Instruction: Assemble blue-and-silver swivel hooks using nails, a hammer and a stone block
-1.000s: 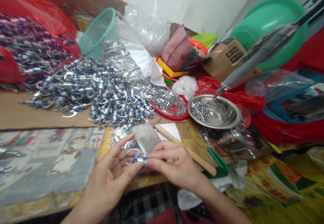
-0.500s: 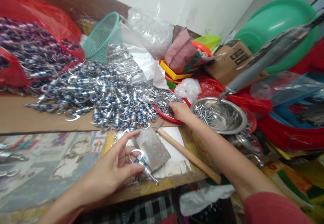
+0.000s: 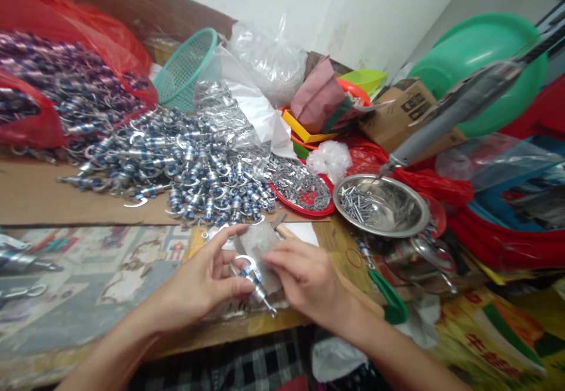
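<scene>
"Where was the blue-and-silver hooked fitting (image 3: 256, 286)?"
"In the left hand (image 3: 200, 282), pinched between thumb and fingers, over the near side of the metal block (image 3: 260, 242)."
"And the right hand (image 3: 306, 273)?"
"Just beside it, fingertips bunched; I couldn't tell whether they pinched anything. It hid part of the block and most of the hammer (image 3: 286, 231)."
"Farther out?"
"A red tray (image 3: 302, 211) of small metal pieces, too blurred to sort. A silver fitting (image 3: 24, 259) was cut off at the left edge."

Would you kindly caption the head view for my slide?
Left hand holds a metal part, right hand beside it, near a pile of parts.
</scene>
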A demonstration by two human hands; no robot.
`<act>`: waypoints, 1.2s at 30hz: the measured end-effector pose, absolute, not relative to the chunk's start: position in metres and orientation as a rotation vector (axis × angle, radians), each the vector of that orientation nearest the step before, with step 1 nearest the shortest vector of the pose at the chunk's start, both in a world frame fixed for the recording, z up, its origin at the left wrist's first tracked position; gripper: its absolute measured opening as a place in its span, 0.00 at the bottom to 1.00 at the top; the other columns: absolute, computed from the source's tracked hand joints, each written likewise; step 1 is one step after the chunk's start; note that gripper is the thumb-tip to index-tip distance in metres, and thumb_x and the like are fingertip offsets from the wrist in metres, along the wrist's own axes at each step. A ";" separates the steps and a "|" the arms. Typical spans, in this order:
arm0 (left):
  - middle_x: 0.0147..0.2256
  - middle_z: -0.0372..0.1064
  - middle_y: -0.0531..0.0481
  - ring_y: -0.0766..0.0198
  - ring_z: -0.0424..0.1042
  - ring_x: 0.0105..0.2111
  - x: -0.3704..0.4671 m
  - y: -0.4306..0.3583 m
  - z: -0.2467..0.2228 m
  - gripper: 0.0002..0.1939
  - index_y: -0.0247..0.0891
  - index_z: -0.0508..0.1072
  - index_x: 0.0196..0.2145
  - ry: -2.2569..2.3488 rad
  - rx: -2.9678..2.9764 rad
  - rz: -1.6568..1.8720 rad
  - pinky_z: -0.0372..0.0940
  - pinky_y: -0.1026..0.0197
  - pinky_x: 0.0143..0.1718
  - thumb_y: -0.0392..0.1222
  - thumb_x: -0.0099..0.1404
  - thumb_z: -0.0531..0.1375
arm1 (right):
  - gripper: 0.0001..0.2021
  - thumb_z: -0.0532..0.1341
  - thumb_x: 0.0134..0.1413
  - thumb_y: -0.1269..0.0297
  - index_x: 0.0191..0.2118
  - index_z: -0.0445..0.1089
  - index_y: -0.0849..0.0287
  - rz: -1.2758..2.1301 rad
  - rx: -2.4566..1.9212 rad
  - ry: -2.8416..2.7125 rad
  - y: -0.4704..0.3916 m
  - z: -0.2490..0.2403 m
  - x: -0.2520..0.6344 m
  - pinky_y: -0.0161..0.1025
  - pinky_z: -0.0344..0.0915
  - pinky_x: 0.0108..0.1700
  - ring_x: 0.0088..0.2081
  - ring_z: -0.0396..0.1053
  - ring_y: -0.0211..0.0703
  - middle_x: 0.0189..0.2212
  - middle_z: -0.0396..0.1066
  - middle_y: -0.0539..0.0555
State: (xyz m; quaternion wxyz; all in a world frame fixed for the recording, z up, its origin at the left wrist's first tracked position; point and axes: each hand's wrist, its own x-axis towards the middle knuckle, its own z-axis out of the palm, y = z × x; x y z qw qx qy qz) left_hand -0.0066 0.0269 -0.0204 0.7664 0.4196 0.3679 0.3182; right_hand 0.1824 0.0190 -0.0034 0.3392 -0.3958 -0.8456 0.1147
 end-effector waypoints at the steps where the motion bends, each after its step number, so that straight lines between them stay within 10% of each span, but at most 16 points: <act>1: 0.28 0.67 0.55 0.65 0.69 0.28 -0.007 0.027 -0.021 0.44 0.40 0.47 0.56 0.790 0.920 0.691 0.64 0.61 0.31 0.35 0.47 0.67 | 0.12 0.54 0.52 0.77 0.36 0.74 0.64 0.304 -1.001 -2.219 0.010 -0.004 0.177 0.36 0.67 0.35 0.33 0.70 0.40 0.31 0.73 0.57; 24: 0.29 0.67 0.54 0.63 0.69 0.30 -0.007 0.028 -0.024 0.43 0.40 0.47 0.56 0.759 0.942 0.699 0.63 0.59 0.32 0.35 0.48 0.66 | 0.07 0.60 0.52 0.68 0.26 0.72 0.61 0.995 -1.260 -2.323 0.042 0.011 0.175 0.29 0.56 0.29 0.25 0.62 0.32 0.20 0.67 0.45; 36: 0.31 0.67 0.53 0.62 0.70 0.31 -0.006 0.028 -0.019 0.42 0.40 0.48 0.56 0.780 0.910 0.670 0.63 0.59 0.33 0.34 0.47 0.66 | 0.06 0.60 0.52 0.69 0.34 0.76 0.56 0.658 -1.167 -1.982 0.026 -0.009 0.170 0.34 0.63 0.34 0.31 0.67 0.38 0.27 0.71 0.51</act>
